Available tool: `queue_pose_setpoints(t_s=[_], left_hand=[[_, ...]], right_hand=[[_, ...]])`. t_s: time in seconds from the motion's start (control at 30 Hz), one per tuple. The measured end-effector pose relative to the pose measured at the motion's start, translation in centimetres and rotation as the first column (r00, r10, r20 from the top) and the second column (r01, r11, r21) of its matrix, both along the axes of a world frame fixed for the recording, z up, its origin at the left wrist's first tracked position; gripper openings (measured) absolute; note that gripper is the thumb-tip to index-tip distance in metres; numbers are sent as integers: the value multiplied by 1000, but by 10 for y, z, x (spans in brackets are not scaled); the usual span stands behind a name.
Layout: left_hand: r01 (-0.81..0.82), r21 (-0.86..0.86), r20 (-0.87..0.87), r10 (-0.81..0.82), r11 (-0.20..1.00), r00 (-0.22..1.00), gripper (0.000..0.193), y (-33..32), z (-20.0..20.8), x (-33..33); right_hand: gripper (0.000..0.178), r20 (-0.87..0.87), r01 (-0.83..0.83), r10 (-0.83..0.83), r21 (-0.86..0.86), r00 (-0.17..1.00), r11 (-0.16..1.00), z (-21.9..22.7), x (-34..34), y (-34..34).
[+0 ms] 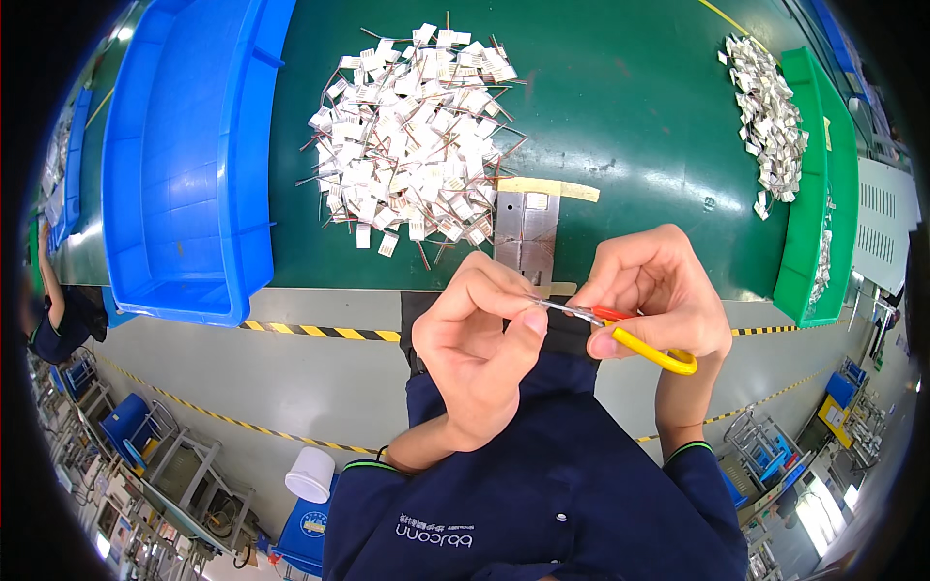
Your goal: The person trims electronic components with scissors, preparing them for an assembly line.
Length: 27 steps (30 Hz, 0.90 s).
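My right hand (668, 300) grips small scissors (659, 352) with a yellow loop handle and a red part. Their thin metal blades point left toward the fingertips of my left hand (484, 344). Thumb and forefinger of that hand are pinched together at the tip of the metal; what they hold is too small to make out. Beyond the hands, on the green table (630, 107), lies a big pile of small white connectors (412, 136) with short brown and dark wires. A flat metal plate (524, 232) sits at the table's front edge, beside the pile.
A large blue bin (184, 165) stands left of the pile. To the far right, a second heap of white pieces (767, 121) lies beside a green bin (819, 194). A tan strip (552, 188) crosses the plate's far end. Another person's arm (52, 276) shows at far left.
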<state>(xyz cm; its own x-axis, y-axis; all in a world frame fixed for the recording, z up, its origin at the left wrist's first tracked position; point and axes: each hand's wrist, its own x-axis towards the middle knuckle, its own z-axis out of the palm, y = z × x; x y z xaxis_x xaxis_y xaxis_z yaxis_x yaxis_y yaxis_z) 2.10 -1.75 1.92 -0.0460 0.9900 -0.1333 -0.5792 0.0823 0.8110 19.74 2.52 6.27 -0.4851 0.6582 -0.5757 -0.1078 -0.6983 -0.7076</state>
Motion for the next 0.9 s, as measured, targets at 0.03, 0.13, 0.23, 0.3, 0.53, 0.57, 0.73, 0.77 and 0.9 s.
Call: queue_pose_setpoints(t_s=[0.03, 0.13, 0.23, 0.3, 0.53, 0.57, 0.73, 0.77, 0.9], left_hand=[[-3, 2, 1, 3, 1000, 1000, 11, 0, 0, 0], [-3, 0, -9, 3, 1000, 1000, 11, 0, 0, 0], [-12, 4, -5, 12, 1000, 1000, 11, 0, 0, 0], [-11, 2, -3, 11, 1000, 1000, 11, 0, 1, 0], [-14, 9, 2, 14, 1000, 1000, 12, 2, 0, -1], [-14, 9, 2, 14, 1000, 1000, 12, 2, 2, -1], [-8, -24, -88, 6, 1000, 996, 12, 3, 5, 0], [-9, -24, -88, 7, 1000, 996, 12, 3, 3, 0], [-21, 11, -4, 21, 1000, 1000, 11, 2, 0, -1]], right_hand=[[19, 0, 0, 0, 0, 1000, 1000, 0, 0, 0], [19, 5, 5, -5, -9, 1000, 1000, 1, 0, 1], [18, -13, 9, -10, -11, 1000, 1000, 0, 0, 0], [16, -35, -14, 15, 49, 999, 999, -1, 0, 0], [15, -45, -25, 28, 71, 999, 997, -2, 0, 2], [14, -40, -32, 35, 71, 999, 997, -2, 0, 2], [12, -20, -47, 49, 73, 999, 996, -1, 0, 2], [12, -15, -39, 40, 86, 999, 996, -1, 0, 2], [10, 4, -25, 25, 126, 1000, 992, 0, -3, 1]])
